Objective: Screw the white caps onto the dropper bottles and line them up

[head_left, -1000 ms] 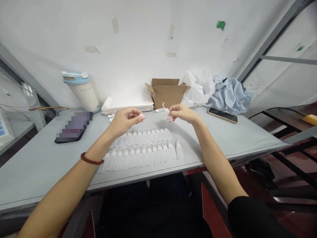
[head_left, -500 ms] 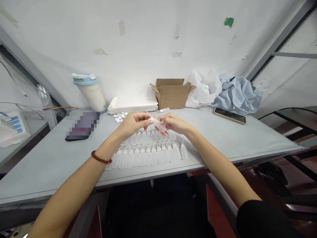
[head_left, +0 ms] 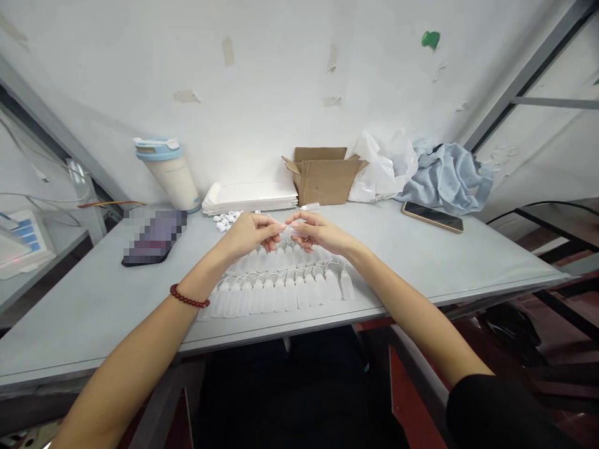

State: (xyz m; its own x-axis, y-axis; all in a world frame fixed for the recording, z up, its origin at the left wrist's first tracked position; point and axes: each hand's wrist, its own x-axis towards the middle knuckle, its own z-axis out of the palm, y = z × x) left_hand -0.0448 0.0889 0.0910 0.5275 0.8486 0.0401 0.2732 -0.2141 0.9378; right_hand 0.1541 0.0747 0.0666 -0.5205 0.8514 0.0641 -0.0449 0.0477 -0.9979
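Note:
Above the table my left hand (head_left: 254,234) and my right hand (head_left: 321,233) meet, fingers pinched. Between their fingertips is a small translucent squeeze bottle (head_left: 289,230), mostly hidden by the fingers. My left hand grips its tip end and my right hand its body. Beneath them lie two rows of similar bottles; the front row (head_left: 276,295) has thin curved tubes on the necks, and the back row (head_left: 266,259) is partly covered by the hands. Small white caps (head_left: 225,221) are piled just beyond my left hand.
At the back stand a tumbler (head_left: 171,178), a stack of white trays (head_left: 250,196), an open cardboard box (head_left: 325,181) and a plastic bag (head_left: 384,168). One more bottle (head_left: 310,206) lies by the box. A phone (head_left: 433,217) lies right, near blue cloth (head_left: 452,178).
The bottle has turned in my fingers, so its body, plain to see before, is now mostly hidden. My right hand's fingers have shifted along it toward the left fingertips.

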